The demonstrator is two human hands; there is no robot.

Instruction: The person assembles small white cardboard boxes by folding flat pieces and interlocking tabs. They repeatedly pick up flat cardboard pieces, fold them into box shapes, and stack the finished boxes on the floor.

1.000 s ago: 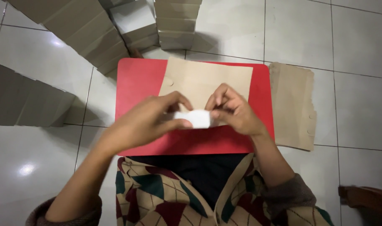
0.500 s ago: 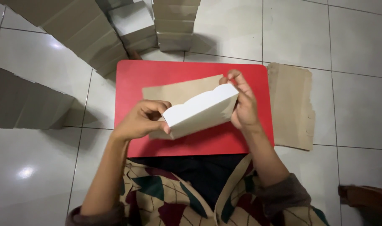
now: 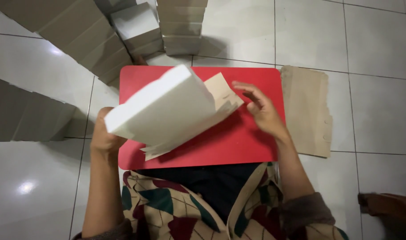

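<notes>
My left hand [image 3: 106,138] grips one end of a white folded cardboard box [image 3: 163,106], lifted and tilted above a red tray table [image 3: 238,142]. Its brown inner flaps hang open at the right end. My right hand [image 3: 260,110] hovers open over the red surface just right of the box, fingers spread, touching nothing.
A flat brown cardboard blank [image 3: 306,109] lies on the tiled floor right of the red table. Stacks of folded boxes [image 3: 180,26] stand at the back, and more lean at the far left [image 3: 25,115]. A dark brown object [image 3: 387,206] sits at lower right.
The small folded piece held by both hands has been opened into a full box. My right hand let go of it, and my left hand swung it up and to the left.
</notes>
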